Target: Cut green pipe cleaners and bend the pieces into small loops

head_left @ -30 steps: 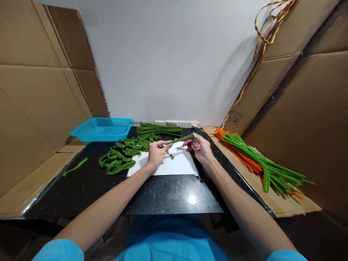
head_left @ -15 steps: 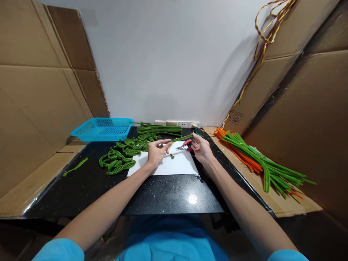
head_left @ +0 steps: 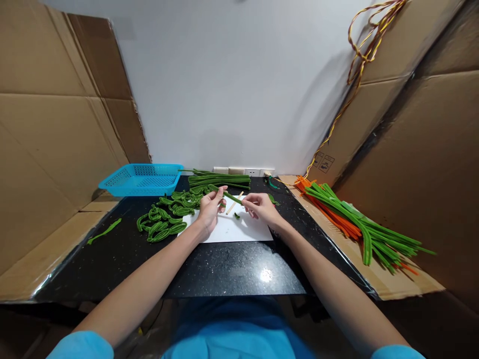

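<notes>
A dark green pipe cleaner (head_left: 232,198) stretches between my hands over a white sheet (head_left: 239,233). My left hand (head_left: 210,209) is closed on its left part, thumb and fingers pinching it. At its right end, my right hand (head_left: 260,207) grips it between thumb and fingertips. A thin wooden stick (head_left: 235,203) lies on the sheet between the hands, beside a small green scrap (head_left: 237,216). Just left of my left hand spreads a pile of looped green pipe cleaners (head_left: 160,223). The pliers are mostly hidden behind my right hand.
A blue plastic basket (head_left: 140,187) stands at the back left. Straight dark green pipe cleaners (head_left: 219,180) lie along the wall, near sockets (head_left: 251,172). Bright green (head_left: 348,214) and orange pipe cleaners (head_left: 342,222) rest on cardboard at right. A green strip (head_left: 105,231) lies far left.
My right hand has moved left and down with the pipe cleaner's end, now covering the pliers. My left hand has shifted slightly left, and the wooden stick shows more fully.
</notes>
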The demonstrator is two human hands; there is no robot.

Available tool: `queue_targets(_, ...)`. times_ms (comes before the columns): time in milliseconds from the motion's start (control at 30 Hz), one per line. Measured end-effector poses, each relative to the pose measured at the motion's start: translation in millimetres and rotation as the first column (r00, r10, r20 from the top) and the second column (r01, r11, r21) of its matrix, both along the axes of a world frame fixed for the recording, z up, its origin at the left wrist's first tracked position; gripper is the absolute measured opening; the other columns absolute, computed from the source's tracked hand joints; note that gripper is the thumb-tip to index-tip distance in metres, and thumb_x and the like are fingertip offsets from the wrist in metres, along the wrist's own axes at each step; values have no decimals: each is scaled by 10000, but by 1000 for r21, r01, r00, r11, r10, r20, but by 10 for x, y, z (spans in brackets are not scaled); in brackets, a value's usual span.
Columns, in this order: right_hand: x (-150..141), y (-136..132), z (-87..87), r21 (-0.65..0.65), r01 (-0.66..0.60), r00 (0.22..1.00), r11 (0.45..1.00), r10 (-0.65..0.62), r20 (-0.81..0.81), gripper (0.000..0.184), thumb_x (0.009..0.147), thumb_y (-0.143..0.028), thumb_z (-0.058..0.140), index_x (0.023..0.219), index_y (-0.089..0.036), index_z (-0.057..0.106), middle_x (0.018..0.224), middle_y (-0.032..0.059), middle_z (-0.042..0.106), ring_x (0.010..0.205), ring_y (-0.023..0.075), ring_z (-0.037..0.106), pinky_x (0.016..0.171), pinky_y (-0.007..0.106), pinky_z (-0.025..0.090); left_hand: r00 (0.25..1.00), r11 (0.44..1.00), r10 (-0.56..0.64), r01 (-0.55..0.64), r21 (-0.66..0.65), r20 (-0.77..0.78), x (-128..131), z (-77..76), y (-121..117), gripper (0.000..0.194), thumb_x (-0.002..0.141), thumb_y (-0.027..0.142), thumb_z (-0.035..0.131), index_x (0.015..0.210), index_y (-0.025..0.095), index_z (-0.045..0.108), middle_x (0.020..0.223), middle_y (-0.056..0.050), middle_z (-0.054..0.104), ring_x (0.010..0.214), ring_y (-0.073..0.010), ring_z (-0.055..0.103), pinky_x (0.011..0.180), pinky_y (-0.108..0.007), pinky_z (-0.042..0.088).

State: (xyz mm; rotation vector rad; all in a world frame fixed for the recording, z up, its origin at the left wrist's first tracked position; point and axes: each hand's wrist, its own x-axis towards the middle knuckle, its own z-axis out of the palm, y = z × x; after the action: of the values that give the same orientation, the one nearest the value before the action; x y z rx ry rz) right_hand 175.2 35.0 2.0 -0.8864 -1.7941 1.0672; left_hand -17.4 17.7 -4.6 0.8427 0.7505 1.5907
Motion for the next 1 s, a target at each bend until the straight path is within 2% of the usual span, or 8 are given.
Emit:
queue_targets(33, 2, -11, 4, 74, -3, 995, 997, -4, 99, 333, 883, -489, 666, 778, -174, 690, 617, 5, 624, 472, 116, 508, 465, 253, 371, 1000, 1000, 19, -18, 14, -25, 5, 5, -5, 499, 665, 452, 898, 1011, 115, 771, 836, -28, 616, 580, -50, 497, 407, -170, 327)
queue_targets(100, 32, -14, 16, 277, 49, 952, 960, -129, 277, 278, 918, -424, 636, 801, -185, 714, 722, 34, 685, 602, 154, 585, 569, 281, 430, 995, 998, 59, -57, 35, -79, 7, 8, -7, 498, 682, 462, 883, 1015, 112, 763, 875, -45, 644, 571, -55, 497, 403, -182, 331)
queue_targets(167, 93, 11, 23, 484, 106, 872, 869, -315, 375, 197, 922, -362, 634, 850, -205, 730, 868, 58, 724, 776, 203, 634, 697, 322, 471, 988, 995, 94, -90, 37, -126, 1, 4, -3, 492, 705, 467, 865, 1020, 106, 756, 833, -46, 653, 562, -64, 504, 412, -187, 343)
queue_targets(233, 176, 59, 16, 588, 72, 817, 806, -385, 429, 150, 911, -335, 652, 953, -219, 737, 1051, 84, 727, 973, 253, 636, 842, 374, 485, 984, 995, 100, -96, 32, -150, -7, -7, 4, 471, 737, 469, 840, 1020, 103, 748, 767, -32, 638, 547, -67, 505, 424, -187, 354)
queue_targets(333, 316, 146, -26, 608, 51, 743, 792, -437, 507, 337, 876, -351, 700, 1190, -229, 696, 1282, 113, 663, 1181, 309, 583, 984, 444, 461, 983, 998, 68, -65, 22, -173, -11, -24, 10, 406, 786, 442, 803, 990, 99, 732, 714, -8, 598, 520, -59, 489, 422, -180, 354)
queue_targets(467, 477, 240, -99, 548, -10, 661, 837, -405, 631, 508, 897, -435, 680, 1353, -224, 608, 1377, 138, 605, 1287, 330, 537, 1063, 478, 431, 981, 999, 48, -47, 12, -190, -2, -33, 19, 315, 829, 372, 766, 974, 103, 690, 730, -4, 587, 515, -64, 514, 403, -180, 370)
queue_targets(700, 558, 327, -205, 511, -58, 661, 858, -350, 664, 458, 966, -461, 576, 1338, -196, 605, 1344, 150, 568, 1285, 309, 535, 1117, 454, 417, 977, 999, 8, -14, -29, -213, 22, -38, 34, 206, 868, 211, 684, 1041, 115, 628, 760, -1, 593, 504, -82, 565, 383, -196, 412)
queue_targets(1000, 530, 363, -288, 523, -38, 683, 851, -361, 635, 356, 992, -450, 547, 1217, -190, 640, 1191, 138, 546, 1063, 261, 590, 976, 407, 503, 949, 997, -70, 56, -53, -308, 31, -31, -7, 160, 894, 281, 645, 916, 138, 576, 834, -35, 654, 469, -66, 562, 359, -176, 388)
